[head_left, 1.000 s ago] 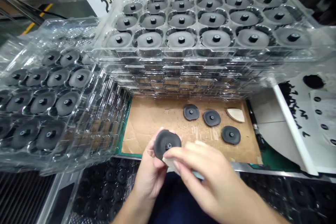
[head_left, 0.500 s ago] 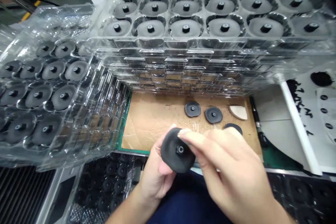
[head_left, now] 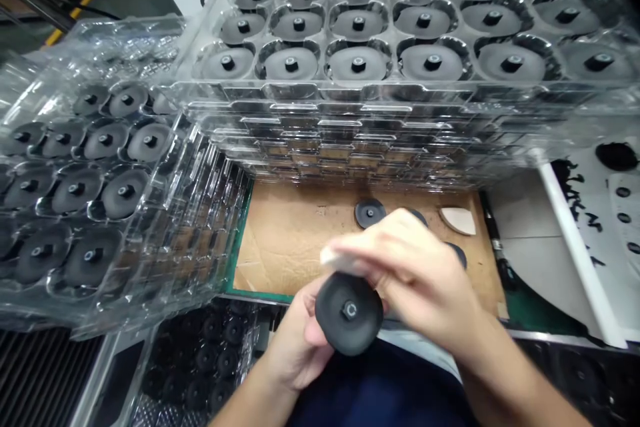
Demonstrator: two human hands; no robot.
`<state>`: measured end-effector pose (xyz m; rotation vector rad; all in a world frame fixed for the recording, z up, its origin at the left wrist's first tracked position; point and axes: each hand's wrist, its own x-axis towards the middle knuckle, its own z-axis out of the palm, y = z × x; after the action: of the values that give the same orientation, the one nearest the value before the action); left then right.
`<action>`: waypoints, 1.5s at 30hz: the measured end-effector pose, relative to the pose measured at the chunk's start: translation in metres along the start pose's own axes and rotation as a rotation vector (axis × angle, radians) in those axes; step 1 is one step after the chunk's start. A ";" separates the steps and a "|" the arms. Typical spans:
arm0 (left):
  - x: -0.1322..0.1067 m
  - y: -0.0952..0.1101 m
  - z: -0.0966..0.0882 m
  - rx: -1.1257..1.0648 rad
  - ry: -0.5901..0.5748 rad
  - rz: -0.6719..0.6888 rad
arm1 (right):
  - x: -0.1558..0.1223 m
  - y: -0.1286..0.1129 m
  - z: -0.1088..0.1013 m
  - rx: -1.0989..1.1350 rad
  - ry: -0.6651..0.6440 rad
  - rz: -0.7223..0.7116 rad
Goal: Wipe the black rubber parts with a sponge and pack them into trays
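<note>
My left hand (head_left: 300, 340) grips a round black rubber disc (head_left: 349, 313) with a small metal hub at its centre, held low in front of me. My right hand (head_left: 415, 277) hovers just above and behind the disc, fingers closed on a small white piece (head_left: 331, 256) at its fingertips. On the brown cardboard sheet (head_left: 285, 233) behind my hands lies a loose black disc (head_left: 370, 212); two more are partly hidden by my right hand. A white wedge-shaped piece (head_left: 459, 220) lies at the sheet's right end.
A tall stack of clear plastic trays (head_left: 400, 100) filled with several black discs stands behind the cardboard. Another stack of filled trays (head_left: 90, 193) sits at the left. A white board with black scraps (head_left: 595, 213) is at the right. More discs lie in a tray below the bench edge (head_left: 200, 360).
My left hand has brought the disc lower and to the right. My right hand rose from in front of the disc to above it, now covering two of the loose discs.
</note>
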<state>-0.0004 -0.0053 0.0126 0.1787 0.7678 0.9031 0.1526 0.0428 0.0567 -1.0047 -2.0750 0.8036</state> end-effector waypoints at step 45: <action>0.001 -0.006 -0.004 -0.016 0.220 0.136 | -0.010 -0.015 0.024 0.235 -0.019 0.214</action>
<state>0.0012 -0.0088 0.0066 0.1192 0.9604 1.0695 0.1325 0.0211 0.0512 -1.1012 -1.8560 1.1406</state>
